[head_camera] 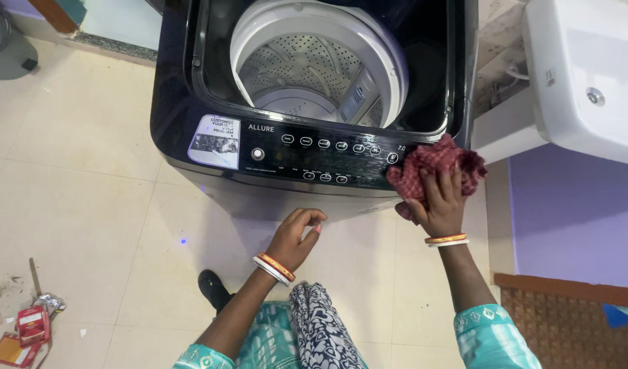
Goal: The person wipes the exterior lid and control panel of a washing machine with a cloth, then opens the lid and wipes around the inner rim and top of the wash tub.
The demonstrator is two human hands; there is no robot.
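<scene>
The right hand [442, 205] presses a bunched red cloth [433, 167] onto the washer's [191, 102] front right corner, while the left hand [297, 236] hangs loosely curled, empty, before it.

teal patterned sleeves [488, 326]; red-white bangles [274, 268]; black sandal [213, 289]

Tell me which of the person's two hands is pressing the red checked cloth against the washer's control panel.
The right hand grips the cloth at the panel's right end; the left hand hangs empty, loosely curled, below the panel.
</scene>
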